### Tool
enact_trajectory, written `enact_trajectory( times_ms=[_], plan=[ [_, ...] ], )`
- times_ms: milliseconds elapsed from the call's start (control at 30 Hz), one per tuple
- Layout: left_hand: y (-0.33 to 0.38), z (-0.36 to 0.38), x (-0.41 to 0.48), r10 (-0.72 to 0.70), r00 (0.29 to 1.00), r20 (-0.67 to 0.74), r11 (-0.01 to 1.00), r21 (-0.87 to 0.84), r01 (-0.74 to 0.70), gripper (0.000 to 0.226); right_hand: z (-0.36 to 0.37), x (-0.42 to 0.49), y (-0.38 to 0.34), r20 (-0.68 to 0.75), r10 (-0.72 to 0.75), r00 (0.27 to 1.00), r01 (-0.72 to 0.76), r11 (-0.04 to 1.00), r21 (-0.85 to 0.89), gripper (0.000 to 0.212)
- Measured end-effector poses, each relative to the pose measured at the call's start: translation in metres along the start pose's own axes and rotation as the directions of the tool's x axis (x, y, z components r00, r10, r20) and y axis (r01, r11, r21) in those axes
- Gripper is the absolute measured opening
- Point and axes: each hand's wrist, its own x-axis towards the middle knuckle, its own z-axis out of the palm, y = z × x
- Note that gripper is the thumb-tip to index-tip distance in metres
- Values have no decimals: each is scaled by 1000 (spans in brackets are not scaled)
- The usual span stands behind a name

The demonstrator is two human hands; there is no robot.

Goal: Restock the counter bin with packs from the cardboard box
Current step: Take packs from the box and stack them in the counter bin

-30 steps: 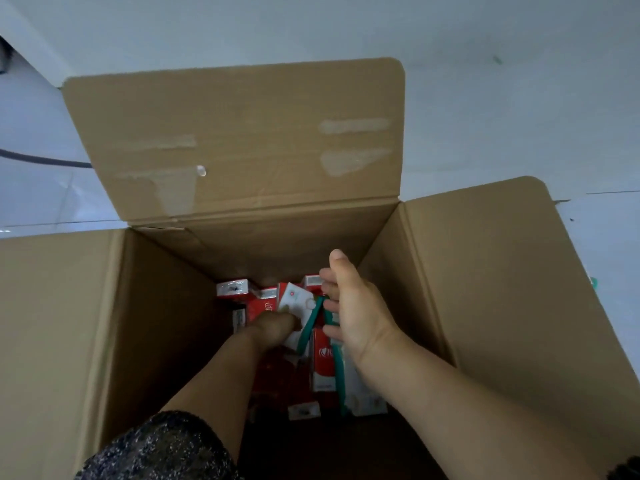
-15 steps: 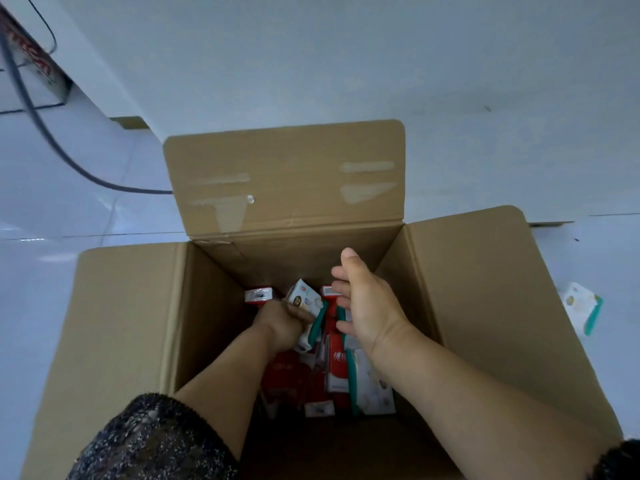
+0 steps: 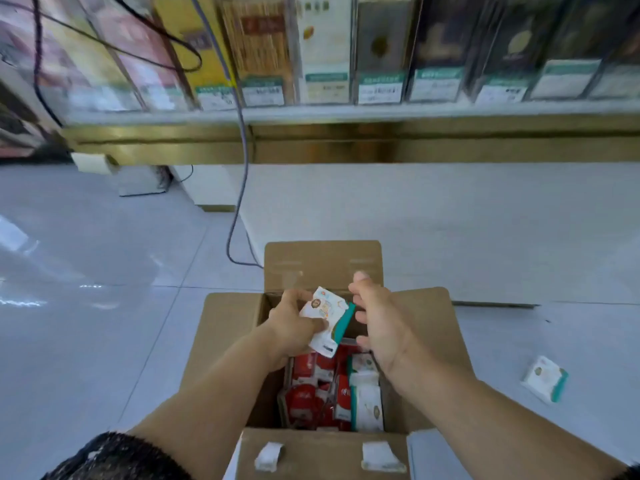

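Blurring across the top, the shelf (image 3: pixel 346 112) carries cartons (image 3: pixel 325 46) too smeared to read. Below, the open cardboard box (image 3: pixel 228 327) sits on the floor (image 3: pixel 104 341), red and white packs (image 3: pixel 367 400) half hidden inside. The left hand (image 3: pixel 294 327) holds a white-and-teal pack (image 3: pixel 325 317) above it, fingers clamped on it. The right hand (image 3: pixel 384 330) curls beside it, contact unclear.

Your left sleeve (image 3: pixel 114 459): dark fuzzy knit with pale glinting flecks, ending near the elbow. Your right sleeve (image 3: pixel 631 472): just a dark sliver, texture unclear. Forearms (image 3: pixel 214 393), left hand (image 3: pixel 294 327) and right hand (image 3: pixel 384 330) are bare.
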Motion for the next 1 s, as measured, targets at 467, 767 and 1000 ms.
enact_trajectory(
  times_ms=[467,767,1000],
  plan=[
    [276,-46,-241,205,975,-86,824,-522,-220,20,-100,-193,-297,-27,-514,857,506,851,-139,30],
    [425,-59,-352,365,927,-85,738,-580,-345,28,-158,-275,-426,195,-822,535,629,234,-742,71],
    [499,-61,-368,392,920,-5,786,-518,-337,13,-172,-271,-478,313,-869,384,527,-72,-847,53]
  ],
)
